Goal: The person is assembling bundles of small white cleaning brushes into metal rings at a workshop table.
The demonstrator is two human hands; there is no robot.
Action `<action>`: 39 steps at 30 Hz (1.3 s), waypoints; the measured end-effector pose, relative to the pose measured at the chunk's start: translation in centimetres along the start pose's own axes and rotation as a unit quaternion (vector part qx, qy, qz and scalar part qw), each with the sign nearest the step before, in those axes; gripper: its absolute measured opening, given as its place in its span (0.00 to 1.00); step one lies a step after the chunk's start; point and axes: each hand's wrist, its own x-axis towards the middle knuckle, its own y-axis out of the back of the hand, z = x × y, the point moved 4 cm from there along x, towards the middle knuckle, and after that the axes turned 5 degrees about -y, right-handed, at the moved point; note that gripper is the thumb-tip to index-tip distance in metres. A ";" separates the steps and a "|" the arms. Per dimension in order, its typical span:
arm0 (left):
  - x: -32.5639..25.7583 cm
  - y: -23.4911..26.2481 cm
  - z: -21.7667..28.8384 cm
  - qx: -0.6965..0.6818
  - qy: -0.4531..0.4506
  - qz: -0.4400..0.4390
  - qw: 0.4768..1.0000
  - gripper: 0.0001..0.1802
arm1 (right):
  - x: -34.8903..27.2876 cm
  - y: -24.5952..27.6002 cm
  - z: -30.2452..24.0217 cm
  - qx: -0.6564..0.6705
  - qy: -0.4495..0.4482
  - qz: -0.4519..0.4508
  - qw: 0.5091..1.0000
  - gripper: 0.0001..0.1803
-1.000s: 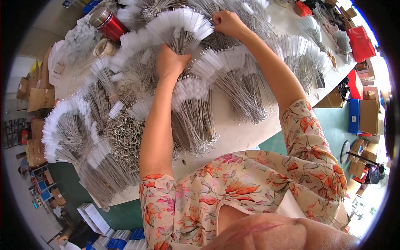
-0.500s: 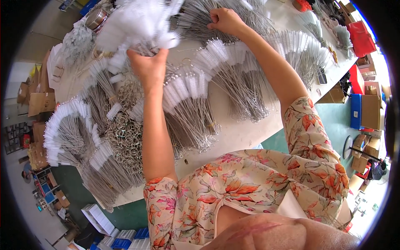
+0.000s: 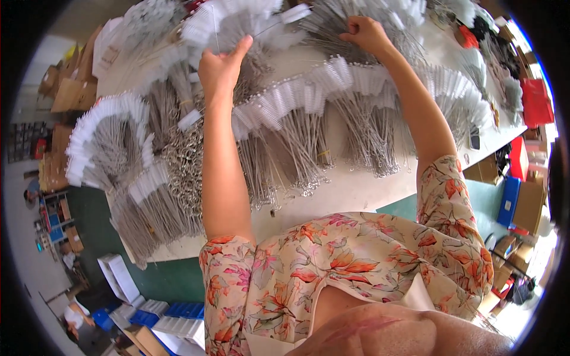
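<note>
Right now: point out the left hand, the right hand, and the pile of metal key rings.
left hand point(image 3: 221, 66), head view, on the back of the hand.
right hand point(image 3: 363, 33), head view, on the knuckles.
pile of metal key rings point(image 3: 185, 169), head view, on the middle of the heap.

At the top of the frame the fanned brush bundle point(image 3: 237, 24) is cut off by the edge, the fingertips of the right hand point(image 3: 363, 32) are buried among wire stems point(image 3: 332, 29), and the far right clutter is blurred.
</note>
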 end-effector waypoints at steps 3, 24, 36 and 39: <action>-1.7 4.2 1.2 -0.026 -0.076 0.100 0.992 0.43 | 0.2 0.5 -0.2 -0.001 0.010 0.005 1.000 0.20; 7.2 15.0 -12.4 0.380 -0.053 -0.074 0.920 0.18 | 2.4 -0.2 -17.5 0.290 0.035 0.105 0.951 0.14; 6.8 17.0 -11.6 0.042 -0.082 0.144 0.985 0.11 | 3.0 8.7 -6.3 0.163 0.021 0.090 0.982 0.11; 5.5 18.7 -8.5 -0.100 -0.051 0.184 0.977 0.10 | 2.2 5.6 -2.0 -0.024 0.087 0.044 0.995 0.11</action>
